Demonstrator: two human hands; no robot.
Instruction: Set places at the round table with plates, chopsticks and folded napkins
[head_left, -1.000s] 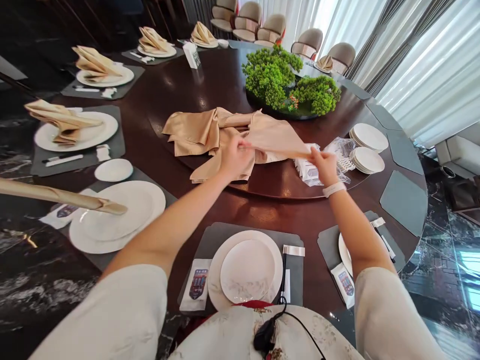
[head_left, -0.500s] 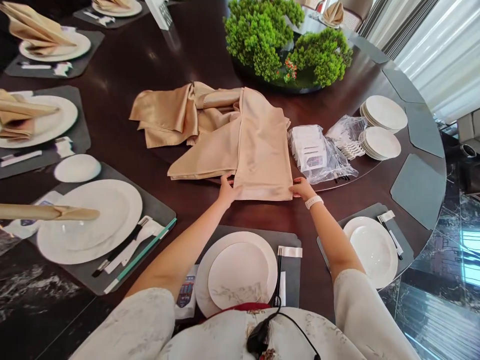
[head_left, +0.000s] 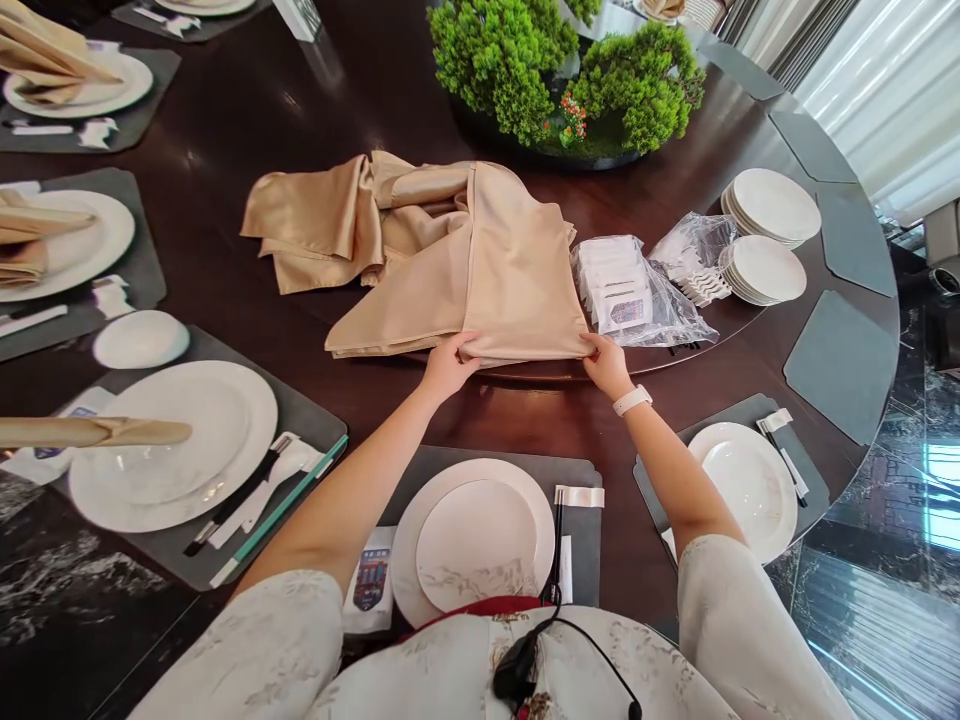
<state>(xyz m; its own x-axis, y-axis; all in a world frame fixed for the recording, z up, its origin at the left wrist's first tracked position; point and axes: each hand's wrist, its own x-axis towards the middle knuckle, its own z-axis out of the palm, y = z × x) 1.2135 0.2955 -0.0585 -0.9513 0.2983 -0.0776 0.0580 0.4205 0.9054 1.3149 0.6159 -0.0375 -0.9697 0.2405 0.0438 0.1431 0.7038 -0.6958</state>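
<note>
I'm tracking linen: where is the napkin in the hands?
In the head view, the napkin lies above centre, near edge held by the left hand and right hand, just left of the plastic bag.

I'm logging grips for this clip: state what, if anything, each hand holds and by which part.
The left hand and right hand hold one beige napkin by its near edge, each at its own side's corner.
</note>
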